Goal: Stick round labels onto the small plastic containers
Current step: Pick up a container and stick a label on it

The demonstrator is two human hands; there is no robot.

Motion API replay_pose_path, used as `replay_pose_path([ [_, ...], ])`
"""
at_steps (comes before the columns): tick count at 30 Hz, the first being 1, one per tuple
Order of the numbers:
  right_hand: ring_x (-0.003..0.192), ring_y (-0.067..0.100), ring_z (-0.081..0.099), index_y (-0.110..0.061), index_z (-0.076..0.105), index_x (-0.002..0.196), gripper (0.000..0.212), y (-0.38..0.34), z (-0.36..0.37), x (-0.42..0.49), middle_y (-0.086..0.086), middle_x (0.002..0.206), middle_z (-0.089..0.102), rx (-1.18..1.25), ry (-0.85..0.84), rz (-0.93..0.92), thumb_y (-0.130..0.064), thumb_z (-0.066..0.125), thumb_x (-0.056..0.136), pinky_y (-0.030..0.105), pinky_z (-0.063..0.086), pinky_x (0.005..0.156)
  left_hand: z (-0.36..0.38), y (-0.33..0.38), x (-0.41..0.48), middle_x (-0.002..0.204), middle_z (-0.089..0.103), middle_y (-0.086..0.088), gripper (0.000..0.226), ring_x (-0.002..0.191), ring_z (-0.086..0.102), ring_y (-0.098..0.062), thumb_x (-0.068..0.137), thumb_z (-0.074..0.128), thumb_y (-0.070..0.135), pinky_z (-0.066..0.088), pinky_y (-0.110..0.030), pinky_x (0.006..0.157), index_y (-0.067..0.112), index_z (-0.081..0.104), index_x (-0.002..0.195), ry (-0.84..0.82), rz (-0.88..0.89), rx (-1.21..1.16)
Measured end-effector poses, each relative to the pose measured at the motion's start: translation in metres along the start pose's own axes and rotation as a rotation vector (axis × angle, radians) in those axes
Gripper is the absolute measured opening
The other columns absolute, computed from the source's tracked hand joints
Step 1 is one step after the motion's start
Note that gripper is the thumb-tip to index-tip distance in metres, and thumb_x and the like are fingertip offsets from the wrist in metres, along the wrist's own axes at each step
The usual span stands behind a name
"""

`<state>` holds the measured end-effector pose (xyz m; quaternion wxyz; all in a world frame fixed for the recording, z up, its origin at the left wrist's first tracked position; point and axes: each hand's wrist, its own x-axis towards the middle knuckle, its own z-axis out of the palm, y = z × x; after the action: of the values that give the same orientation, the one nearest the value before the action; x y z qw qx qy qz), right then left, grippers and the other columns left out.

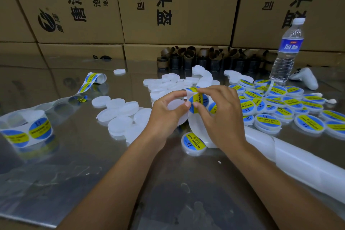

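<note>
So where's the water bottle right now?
In the head view, the water bottle stands upright at far right, behind the labelled containers, beside a white controller.

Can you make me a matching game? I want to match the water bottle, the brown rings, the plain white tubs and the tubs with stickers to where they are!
Things
1. water bottle
2. brown rings
3. plain white containers
4. labelled containers

Places
A. heaped to the right of the right hand
B. standing upright at the far right
C. spread out to the left of the left hand
D. at the back, against the cardboard boxes

Pairs: 1-B, 2-D, 3-C, 4-A
</note>
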<state>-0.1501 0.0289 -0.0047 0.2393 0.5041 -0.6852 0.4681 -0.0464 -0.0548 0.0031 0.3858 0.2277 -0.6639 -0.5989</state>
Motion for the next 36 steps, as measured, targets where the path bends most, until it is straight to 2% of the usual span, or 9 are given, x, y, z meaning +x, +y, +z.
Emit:
replay_pose_path([
  [4, 0.101, 0.03, 0.054, -0.01, 0.068, 0.103, 0.024, 0.001, 0.0, 0.0, 0.005, 0.099, 0.066, -0.003, 0.01, -0.014, -0.016, 0.071, 0.08, 0.023, 0.029, 0.091, 0.0, 0.0, 0.0, 0.093, 0.063, 0.005, 0.023, 0.089, 0.057, -0.02, 0.09, 0.062, 0.012, 0.051, -0.034, 0.067, 0.035, 0.066, 0.091, -0.008, 0.01, 0.002],
  [9, 0.093, 0.029, 0.059, -0.011, 0.069, 0.095, 0.022, 0.0, -0.001, 0.0, 0.002, 0.091, 0.068, -0.037, 0.052, -0.018, -0.022, 0.071, 0.076, 0.027, 0.031, 0.085, 0.0, -0.001, 0.001, 0.093, 0.064, 0.004, 0.014, 0.082, 0.058, -0.017, 0.09, 0.063, 0.017, 0.051, -0.027, 0.058, 0.031, 0.067, 0.091, 0.003, 0.016, 0.007],
  [15, 0.096, 0.027, 0.061, -0.013, 0.07, 0.089, 0.015, 0.0, 0.0, -0.001, 0.001, 0.09, 0.07, -0.052, 0.045, -0.025, -0.016, 0.073, 0.074, 0.042, 0.036, 0.094, 0.0, -0.004, 0.003, 0.066, 0.064, 0.024, 0.017, 0.061, 0.057, 0.002, 0.088, 0.064, 0.032, 0.049, -0.022, 0.053, 0.03, 0.067, 0.071, 0.053, -0.033, -0.004],
  [19, 0.093, 0.026, 0.06, -0.014, 0.068, 0.082, 0.008, 0.0, 0.0, -0.001, -0.001, 0.086, 0.069, -0.047, 0.019, -0.04, -0.01, 0.068, 0.075, 0.029, 0.029, 0.091, 0.0, -0.008, 0.007, 0.064, 0.065, 0.025, 0.02, 0.068, 0.058, -0.003, 0.087, 0.066, 0.032, 0.05, -0.022, 0.06, 0.03, 0.067, 0.067, 0.11, -0.07, -0.022],
  [22, 0.088, 0.025, 0.058, -0.014, 0.068, 0.078, 0.011, -0.002, 0.0, 0.0, -0.001, 0.084, 0.066, -0.034, 0.034, -0.035, -0.004, 0.065, 0.074, 0.028, 0.031, 0.085, -0.001, -0.008, 0.009, 0.073, 0.066, 0.02, 0.019, 0.071, 0.058, -0.004, 0.087, 0.066, 0.031, 0.049, -0.016, 0.051, 0.029, 0.067, 0.068, 0.169, -0.092, -0.051],
  [25, 0.086, 0.025, 0.056, -0.013, 0.065, 0.073, 0.01, -0.005, 0.0, -0.001, 0.0, 0.083, 0.064, 0.001, 0.049, -0.008, -0.004, 0.06, 0.072, 0.031, 0.034, 0.085, -0.001, -0.01, 0.011, 0.093, 0.065, 0.013, 0.014, 0.083, 0.059, -0.01, 0.087, 0.066, 0.031, 0.051, -0.024, 0.066, 0.028, 0.067, 0.074, 0.213, -0.116, -0.075],
  [28, 0.083, 0.024, 0.053, -0.013, 0.061, 0.068, 0.011, -0.008, 0.0, 0.001, -0.004, 0.077, 0.059, 0.115, 0.068, 0.068, -0.002, 0.058, 0.069, 0.037, 0.039, 0.082, -0.002, -0.011, 0.013, 0.095, 0.067, 0.008, 0.011, 0.091, 0.061, -0.017, 0.087, 0.067, 0.03, 0.052, -0.035, 0.082, 0.026, 0.067, 0.076, 0.219, -0.143, -0.119],
  [33, 0.077, 0.014, 0.052, -0.012, 0.058, 0.067, 0.016, -0.011, -0.005, 0.006, -0.005, 0.07, 0.058, 0.325, 0.121, 0.269, 0.0, 0.057, 0.078, 0.017, 0.038, 0.072, -0.003, -0.012, 0.014, 0.085, 0.066, 0.018, 0.013, 0.078, 0.059, -0.004, 0.086, 0.068, 0.033, 0.049, -0.022, 0.065, 0.027, 0.067, 0.074, 0.229, -0.12, -0.133],
  [36, 0.068, 0.002, 0.049, -0.021, 0.053, 0.064, 0.027, -0.014, -0.011, 0.01, -0.012, 0.065, 0.055, 0.476, 0.189, 0.374, 0.002, 0.055, 0.079, 0.011, 0.036, 0.069, -0.004, -0.013, 0.014, 0.092, 0.068, 0.011, 0.014, 0.084, 0.062, -0.01, 0.085, 0.069, 0.032, 0.052, -0.027, 0.077, 0.027, 0.067, 0.072, 0.255, -0.125, -0.161],
])
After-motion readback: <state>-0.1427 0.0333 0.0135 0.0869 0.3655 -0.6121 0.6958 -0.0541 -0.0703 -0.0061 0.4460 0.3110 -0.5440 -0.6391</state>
